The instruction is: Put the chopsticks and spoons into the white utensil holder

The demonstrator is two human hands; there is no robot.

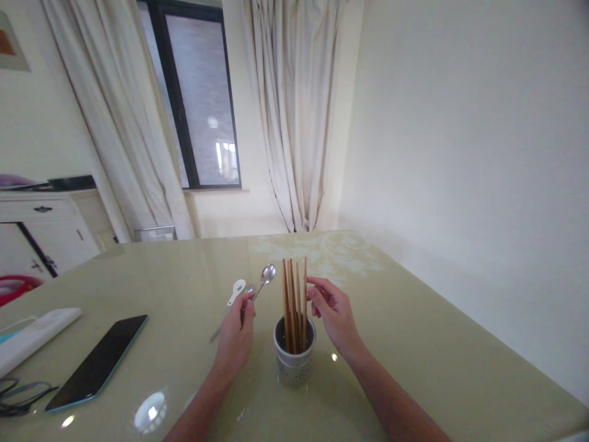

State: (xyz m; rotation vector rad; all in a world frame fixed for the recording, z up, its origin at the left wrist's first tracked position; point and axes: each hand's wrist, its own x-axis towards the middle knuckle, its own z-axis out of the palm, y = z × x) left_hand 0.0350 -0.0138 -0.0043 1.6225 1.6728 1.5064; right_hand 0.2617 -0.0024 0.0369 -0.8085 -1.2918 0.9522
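Observation:
A metal spoon (267, 274) is pinched in my left hand (237, 334), its bowl pointing up and away. Just beyond that hand lies a small white spoon-shaped piece (237, 290) with a dark mark. Another metal utensil (215, 334) lies partly hidden behind the same hand, with a rounded end showing near my fingers. Between my hands stands a grey metal cup (294, 371) holding several upright wooden chopsticks (289, 301). My right hand (335, 310) has its thumb and forefinger at the rightmost chopstick (305, 294), seemingly pinching its upper part.
On the left of the glossy table (414, 368) lie a dark-screened tablet (99, 362), a white power strip or box (39, 337) and a dark cable (25, 396). A wall (483, 184) borders the right side. A window (202, 104) and curtains (299, 110) stand beyond.

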